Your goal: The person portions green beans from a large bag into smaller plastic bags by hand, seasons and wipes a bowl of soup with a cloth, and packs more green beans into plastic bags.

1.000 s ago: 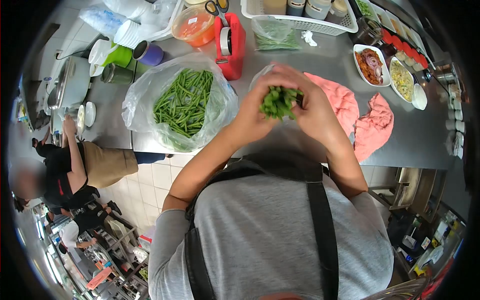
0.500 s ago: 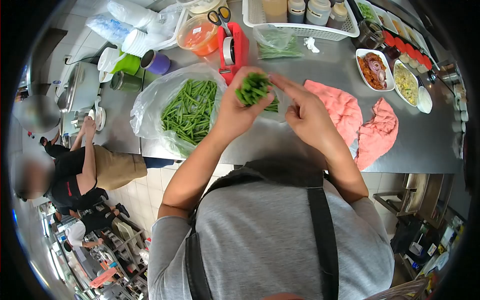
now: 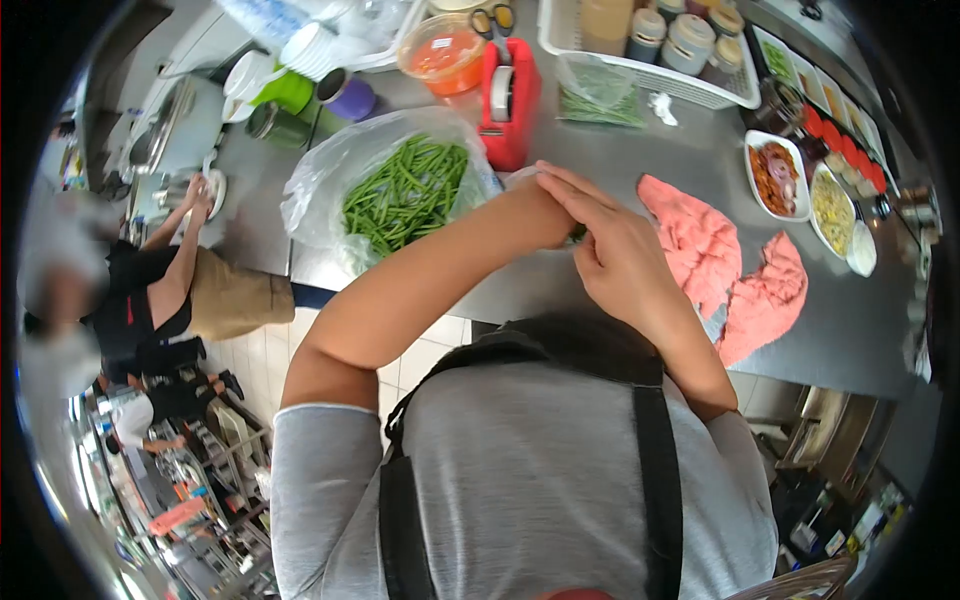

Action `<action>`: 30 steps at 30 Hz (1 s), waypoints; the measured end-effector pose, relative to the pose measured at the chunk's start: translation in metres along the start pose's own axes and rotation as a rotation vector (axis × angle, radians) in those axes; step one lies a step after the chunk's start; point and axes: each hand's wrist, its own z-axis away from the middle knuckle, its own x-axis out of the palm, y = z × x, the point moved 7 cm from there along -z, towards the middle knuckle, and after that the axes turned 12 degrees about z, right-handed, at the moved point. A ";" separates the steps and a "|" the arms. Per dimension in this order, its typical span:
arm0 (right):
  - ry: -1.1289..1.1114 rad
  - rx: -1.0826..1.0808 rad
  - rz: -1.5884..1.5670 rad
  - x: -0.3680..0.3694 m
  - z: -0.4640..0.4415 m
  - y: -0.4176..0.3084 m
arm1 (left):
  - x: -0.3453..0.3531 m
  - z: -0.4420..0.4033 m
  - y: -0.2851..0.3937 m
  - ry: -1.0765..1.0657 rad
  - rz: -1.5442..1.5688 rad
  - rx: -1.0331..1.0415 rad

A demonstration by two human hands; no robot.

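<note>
My left hand (image 3: 550, 212) is bent down in front of me, its fingers hidden behind my wrist and my other hand. Over it lies my right hand (image 3: 612, 232), fingers stretched out and touching the left wrist. A small bit of green (image 3: 577, 234) shows between the two. Cut green beans (image 3: 405, 193) fill an open clear plastic bag (image 3: 318, 190) left of my hands. The red tape dispenser (image 3: 512, 120) stands beyond them, and a pink cloth (image 3: 690, 240) lies to the right.
Behind are an orange-filled tub (image 3: 440, 62), a bag of chopped greens (image 3: 600, 100) and a white basket (image 3: 655, 72) of bottles. Bowls of red food (image 3: 776, 178) and yellow food (image 3: 832, 210) stand right. Another person (image 3: 145, 290) works at the left.
My left hand has turned down and moved right, so the bunch of green beans it held is mostly out of sight. My right hand now rests over it. The whole view has shifted.
</note>
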 end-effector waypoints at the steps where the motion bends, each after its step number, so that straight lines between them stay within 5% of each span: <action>1: 0.017 -0.021 0.013 0.001 -0.001 -0.003 | 0.009 -0.003 0.001 -0.051 -0.058 0.063; 9: -0.044 0.054 -0.164 0.008 -0.002 0.009 | -0.008 0.001 0.017 -0.152 0.017 -0.079; 12: 0.113 -0.033 -0.111 -0.005 -0.003 0.013 | -0.044 0.025 0.042 -0.122 0.089 -0.045; 14: 0.087 0.070 -0.296 -0.005 -0.003 0.021 | -0.067 0.036 0.061 0.041 0.225 0.136; 19: 0.065 0.087 -0.359 -0.004 0.000 0.007 | -0.052 0.028 0.049 0.313 0.096 0.142; 21: 0.059 0.140 -0.458 -0.001 0.002 0.004 | -0.037 0.017 0.041 0.324 0.305 0.106; 28: 0.114 0.083 -0.447 0.000 0.007 0.012 | -0.016 0.006 0.044 0.065 0.455 0.042; 30: 0.205 0.092 -0.412 -0.023 0.008 0.013 | -0.049 0.030 0.057 0.063 0.166 -0.011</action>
